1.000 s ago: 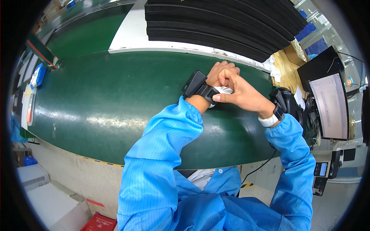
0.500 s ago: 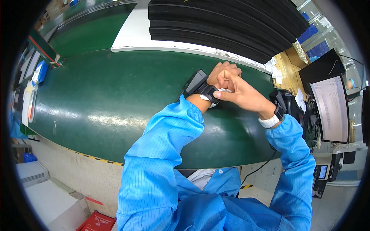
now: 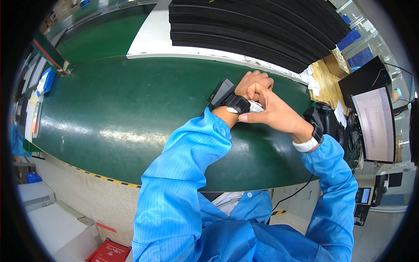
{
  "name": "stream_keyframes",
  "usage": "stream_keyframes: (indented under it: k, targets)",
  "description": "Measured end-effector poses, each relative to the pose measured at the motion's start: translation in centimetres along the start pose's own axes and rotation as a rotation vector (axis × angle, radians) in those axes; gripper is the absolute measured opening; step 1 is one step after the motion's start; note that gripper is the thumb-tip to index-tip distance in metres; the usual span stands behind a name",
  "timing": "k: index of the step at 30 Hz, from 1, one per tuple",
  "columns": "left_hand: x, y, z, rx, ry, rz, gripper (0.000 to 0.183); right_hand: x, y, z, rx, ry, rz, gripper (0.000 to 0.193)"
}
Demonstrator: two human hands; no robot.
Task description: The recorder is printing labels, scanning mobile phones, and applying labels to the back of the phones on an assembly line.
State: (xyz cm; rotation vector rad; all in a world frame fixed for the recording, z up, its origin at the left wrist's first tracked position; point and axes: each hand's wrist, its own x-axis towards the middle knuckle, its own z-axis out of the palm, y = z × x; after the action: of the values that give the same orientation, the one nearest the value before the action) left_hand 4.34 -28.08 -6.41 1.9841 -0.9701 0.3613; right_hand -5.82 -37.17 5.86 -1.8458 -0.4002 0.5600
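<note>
My left hand (image 3: 254, 83) is curled into a loose fist above the green tabletop, back of the hand up. Its palm is hidden. A black strap (image 3: 238, 104) with a dark box-shaped device (image 3: 221, 92) goes round that wrist. Crumpled white padding (image 3: 256, 106) pokes out from under the strap. Reaching across from the right, my right hand (image 3: 281, 111) has its thumb at the near side of the left wrist and its bent fingers at the far side, the padding between them. A similar black device (image 3: 315, 118) and a white band (image 3: 306, 145) sit on the right wrist.
The green table (image 3: 113, 100) has a striped near edge. Behind it, black foam sheets (image 3: 253, 30) are stacked on a white board (image 3: 150, 39). A monitor (image 3: 374, 124) and a handheld scanner (image 3: 324, 114) stand at the right; a blue box (image 3: 46, 82) is far left.
My right thumb has slid off the black strap toward the near side of the wrist, and more white padding shows. The left hand has hardly moved.
</note>
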Motion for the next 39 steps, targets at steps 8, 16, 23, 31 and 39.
stream_keyframes:
  k: [8,16,23,31,39]
  targets:
    - [-0.4,-0.7,0.4,-0.039,0.06,0.015,0.02,0.3,-0.1,0.5,-0.036,0.09,0.015,0.049]
    - [-0.5,-0.1,0.3,-0.009,0.106,0.031,0.021,0.6,0.3,0.3,0.052,0.002,0.012,0.041]
    - [-0.9,0.1,0.6,-0.011,0.108,0.05,0.013,1.2,1.2,-0.2,0.132,-0.032,-0.002,0.043]
    - [-0.7,-0.4,1.3,0.082,0.084,0.01,0.017,1.3,-0.4,0.7,-0.165,0.101,0.012,0.054]
    - [-0.5,-0.2,0.8,0.024,0.06,0.028,0.016,0.8,-1.2,0.3,-0.331,0.056,-0.05,0.061]
